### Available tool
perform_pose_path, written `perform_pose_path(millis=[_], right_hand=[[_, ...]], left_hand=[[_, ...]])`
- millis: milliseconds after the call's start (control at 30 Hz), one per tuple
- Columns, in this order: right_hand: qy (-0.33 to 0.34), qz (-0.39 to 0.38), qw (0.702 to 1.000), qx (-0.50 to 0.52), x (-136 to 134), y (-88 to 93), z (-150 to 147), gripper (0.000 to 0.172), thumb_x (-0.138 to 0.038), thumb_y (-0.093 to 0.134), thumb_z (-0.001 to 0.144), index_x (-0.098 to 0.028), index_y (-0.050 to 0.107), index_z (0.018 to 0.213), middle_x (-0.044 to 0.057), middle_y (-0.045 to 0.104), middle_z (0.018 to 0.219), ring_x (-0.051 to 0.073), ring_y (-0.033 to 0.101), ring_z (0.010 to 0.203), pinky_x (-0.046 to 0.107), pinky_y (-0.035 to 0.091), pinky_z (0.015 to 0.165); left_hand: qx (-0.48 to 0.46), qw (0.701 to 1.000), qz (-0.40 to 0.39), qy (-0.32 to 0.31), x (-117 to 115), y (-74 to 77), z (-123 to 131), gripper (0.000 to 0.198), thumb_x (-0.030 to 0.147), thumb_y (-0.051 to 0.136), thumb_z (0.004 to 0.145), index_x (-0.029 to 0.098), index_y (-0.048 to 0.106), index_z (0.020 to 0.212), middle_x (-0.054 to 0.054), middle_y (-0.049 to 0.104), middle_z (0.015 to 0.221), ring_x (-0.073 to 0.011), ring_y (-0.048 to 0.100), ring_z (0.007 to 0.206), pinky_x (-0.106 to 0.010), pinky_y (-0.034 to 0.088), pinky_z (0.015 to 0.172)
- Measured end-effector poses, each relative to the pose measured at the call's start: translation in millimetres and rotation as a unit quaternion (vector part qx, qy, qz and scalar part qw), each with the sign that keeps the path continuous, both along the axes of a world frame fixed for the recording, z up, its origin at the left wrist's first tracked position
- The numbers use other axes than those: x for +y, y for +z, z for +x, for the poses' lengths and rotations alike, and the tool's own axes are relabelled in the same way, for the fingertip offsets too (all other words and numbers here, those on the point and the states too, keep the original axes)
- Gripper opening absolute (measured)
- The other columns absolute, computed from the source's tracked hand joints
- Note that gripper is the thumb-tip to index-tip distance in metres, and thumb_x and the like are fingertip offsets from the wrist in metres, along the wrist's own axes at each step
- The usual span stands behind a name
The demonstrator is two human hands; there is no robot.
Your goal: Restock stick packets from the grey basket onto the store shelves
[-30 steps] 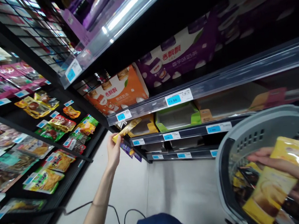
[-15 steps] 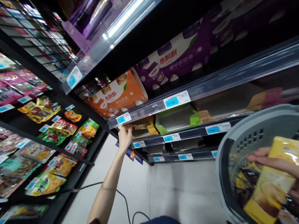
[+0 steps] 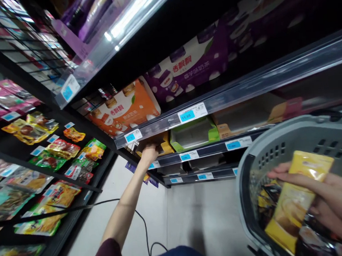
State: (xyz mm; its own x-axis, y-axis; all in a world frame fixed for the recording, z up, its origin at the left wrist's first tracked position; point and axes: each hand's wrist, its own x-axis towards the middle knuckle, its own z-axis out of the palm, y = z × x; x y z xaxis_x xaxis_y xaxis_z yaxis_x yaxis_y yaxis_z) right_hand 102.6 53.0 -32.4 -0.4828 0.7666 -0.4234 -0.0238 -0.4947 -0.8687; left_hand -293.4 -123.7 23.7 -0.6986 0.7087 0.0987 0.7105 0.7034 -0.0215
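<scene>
right hand (image 3: 339, 197) gripping yellow packet (image 3: 290, 209), over basket (image 3: 278, 139)

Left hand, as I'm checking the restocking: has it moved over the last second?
Yes. The left hand moved up and forward, from below the shelf rail to the yellow display box behind it.

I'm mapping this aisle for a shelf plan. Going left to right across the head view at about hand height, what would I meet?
Yellow hanging snack packet → left hand → green cardboard tray → grey plastic basket → yellow foil pouch, held in the grip of the right hand.
</scene>
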Motion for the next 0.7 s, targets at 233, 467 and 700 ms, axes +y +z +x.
perform_pose_path(millis=[233, 467, 700], right_hand=[[0.055, -0.033, 0.994, 0.089, -4, 18.8, 5, 0.029, -0.035, 0.086, 0.069, -0.023, 0.069, 0.090, 0.000, 0.072, 0.089, 0.011, 0.057, 0.067, 0.016, 0.036, 0.046], [0.024, -0.015, 0.990, 0.135, 6, 18.0, 6, 0.024, -0.035, 0.079, 0.080, -0.021, 0.070, 0.096, 0.000, 0.071, 0.087, 0.007, 0.046, 0.055, 0.017, 0.028, 0.040], [-0.005, -0.045, 0.979, 0.198, 11, 17.7, 3, 0.024, -0.043, 0.073, 0.087, -0.019, 0.071, 0.091, 0.003, 0.073, 0.089, 0.011, 0.059, 0.062, 0.019, 0.047, 0.050]], left_hand=[[-0.069, 0.997, 0.026, -0.037, 19, 1.6, -22, 0.035, 0.020, 0.063, 0.070, 0.014, 0.073, 0.103, -0.012, 0.076, 0.105, -0.0279, 0.071, 0.099, -0.031, 0.055, 0.091], [0.032, 0.954, 0.299, 0.010, 1, 8.3, -1, 0.021, 0.022, 0.048, 0.083, 0.018, 0.068, 0.087, -0.002, 0.073, 0.086, -0.0261, 0.068, 0.097, -0.046, 0.051, 0.089], [-0.084, 0.851, 0.502, -0.128, 16, 4.2, 142, 0.011, 0.011, 0.054, 0.080, 0.015, 0.065, 0.078, 0.000, 0.064, 0.072, -0.0139, 0.061, 0.070, -0.027, 0.049, 0.066]])
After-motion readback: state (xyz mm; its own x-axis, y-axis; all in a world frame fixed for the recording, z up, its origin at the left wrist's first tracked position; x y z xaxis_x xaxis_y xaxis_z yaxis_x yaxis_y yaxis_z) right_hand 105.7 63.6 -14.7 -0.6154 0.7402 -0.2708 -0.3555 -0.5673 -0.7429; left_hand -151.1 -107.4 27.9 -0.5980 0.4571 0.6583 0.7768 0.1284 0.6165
